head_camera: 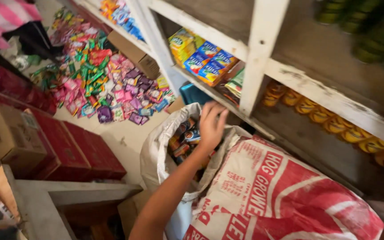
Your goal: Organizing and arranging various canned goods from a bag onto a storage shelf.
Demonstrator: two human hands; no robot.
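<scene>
The left hand (212,126) reaches down into the open mouth of a white sack (156,151). Its fingers are loosely spread and rest on the small packets (184,133) inside, not clasped round any of them. This looks like the reach-in stage of picking packets from the sack. Lifting one out would call for closing the fingers on a single packet and clearing the floppy rim.

Just right of it, touching, leans a red-and-white printed sack (281,195). Beyond both stands a white wooden shelf (258,53) with blue-and-yellow boxes (205,60) and a row of yellow tins (334,122). Far left, bright sachets (107,84) lie strewn over the floor, and red cartons (81,151) are stacked nearer. A blur at the right edge may be the right hand; I cannot tell its state.
</scene>
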